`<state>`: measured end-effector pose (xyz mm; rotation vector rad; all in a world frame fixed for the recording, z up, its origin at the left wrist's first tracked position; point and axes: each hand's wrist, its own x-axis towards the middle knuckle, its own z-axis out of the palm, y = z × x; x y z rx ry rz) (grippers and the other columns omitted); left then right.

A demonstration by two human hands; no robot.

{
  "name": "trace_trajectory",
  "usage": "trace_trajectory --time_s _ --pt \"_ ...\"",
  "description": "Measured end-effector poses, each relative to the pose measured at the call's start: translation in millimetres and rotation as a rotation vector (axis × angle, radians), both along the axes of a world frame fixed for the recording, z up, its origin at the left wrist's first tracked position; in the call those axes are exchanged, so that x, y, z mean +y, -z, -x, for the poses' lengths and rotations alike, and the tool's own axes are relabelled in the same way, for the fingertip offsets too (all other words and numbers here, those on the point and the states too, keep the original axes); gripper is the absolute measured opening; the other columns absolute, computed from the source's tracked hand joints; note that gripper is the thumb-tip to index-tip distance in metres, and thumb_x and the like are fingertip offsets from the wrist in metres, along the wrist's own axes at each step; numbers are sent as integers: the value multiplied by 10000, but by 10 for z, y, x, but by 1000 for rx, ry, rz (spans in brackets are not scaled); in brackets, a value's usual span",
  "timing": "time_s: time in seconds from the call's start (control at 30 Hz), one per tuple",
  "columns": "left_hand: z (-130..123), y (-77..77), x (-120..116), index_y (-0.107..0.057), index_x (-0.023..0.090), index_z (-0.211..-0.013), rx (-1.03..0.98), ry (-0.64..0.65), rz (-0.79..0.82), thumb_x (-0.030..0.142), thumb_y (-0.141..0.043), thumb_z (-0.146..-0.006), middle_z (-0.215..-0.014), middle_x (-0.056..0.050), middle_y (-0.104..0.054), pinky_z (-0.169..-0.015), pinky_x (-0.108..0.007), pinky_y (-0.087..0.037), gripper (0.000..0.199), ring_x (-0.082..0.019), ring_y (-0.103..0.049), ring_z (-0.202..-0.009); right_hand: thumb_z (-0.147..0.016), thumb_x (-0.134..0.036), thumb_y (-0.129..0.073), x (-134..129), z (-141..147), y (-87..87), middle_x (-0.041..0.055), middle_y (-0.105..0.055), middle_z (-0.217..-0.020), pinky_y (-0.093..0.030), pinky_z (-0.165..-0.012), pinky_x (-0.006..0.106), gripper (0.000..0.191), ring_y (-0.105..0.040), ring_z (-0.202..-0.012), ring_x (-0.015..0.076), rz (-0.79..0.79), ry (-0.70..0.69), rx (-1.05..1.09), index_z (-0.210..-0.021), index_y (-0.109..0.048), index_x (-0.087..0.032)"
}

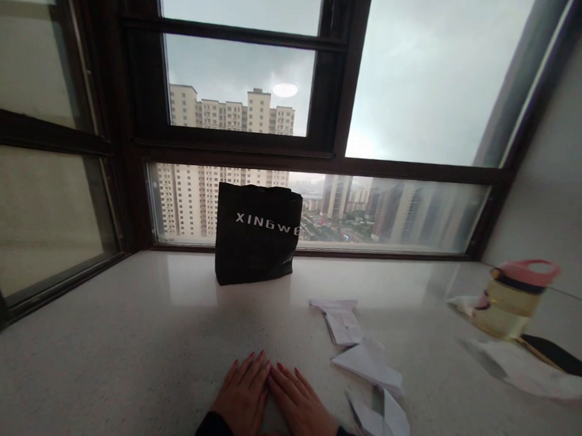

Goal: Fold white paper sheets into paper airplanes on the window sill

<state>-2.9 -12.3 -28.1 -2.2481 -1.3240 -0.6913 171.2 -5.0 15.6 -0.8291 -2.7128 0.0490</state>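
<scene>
My left hand (241,397) lies flat on the speckled white sill (109,374), fingers stretched forward. Beside it my right hand (299,401) rests palm down too, its fingertips angled in towards the left ones. Neither hand holds anything. Just right of my right hand are folded white papers: a T-like piece (342,324) farthest off, a pointed folded piece (369,362) in the middle, and another folded piece (384,419) nearest me, cut by the lower edge. A black bag (256,239) with white lettering stands upright beyond my hands, close to the window.
At the right stands a yellowish bottle (511,305) with a pink lid. Near it lie crumpled white tissue or plastic (533,368) and a dark flat object (562,357). Dark window frames (244,149) bound the sill behind and at left; a pale wall (554,187) bounds the right.
</scene>
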Motion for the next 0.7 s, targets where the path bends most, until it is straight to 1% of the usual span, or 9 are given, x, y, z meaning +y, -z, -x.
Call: trace_trajectory --time_s 0.13,0.27,0.57,0.7 --pt "-7 -15 -19 -389 211 -1175 -13 -20 22 268 -298 -794 -1192 -33 -460 -867 -354 -347 396 -197 -387 -1080 -724 -527 -409 -1 -6 13 73 -348 -1267 -294 -924 391 648 -307 -1150 238 -19 -4 15 -1245 -293 -159" --pt "0 -11 -19 -388 214 -1176 -11 -13 8 270 -296 -794 -1185 -30 -468 -863 -343 -353 397 -192 -399 -1070 -730 -528 -397 -12 -12 -2 73 -342 -1272 -275 -933 395 654 -296 -1156 234 6 3 15 -1254 -271 -157" --pt "8 -17 -17 -387 198 -1172 46 -17 -54 249 -299 -791 -1194 -33 -457 -813 -372 -392 395 -210 -408 -1060 -735 -538 -382 -34 -13 -48 73 -338 -1274 -262 -940 393 654 -287 -1161 232 36 4 10 -1255 -267 -159" --pt "2 -27 -17 -390 203 -1170 41 -11 -45 258 -306 -790 -1198 -31 -453 -825 -363 -384 393 -205 -403 -1065 -738 -540 -375 -28 -15 -42 74 -320 -1283 -254 -943 402 655 -275 -1166 237 63 -1 10 -1256 -266 -155"
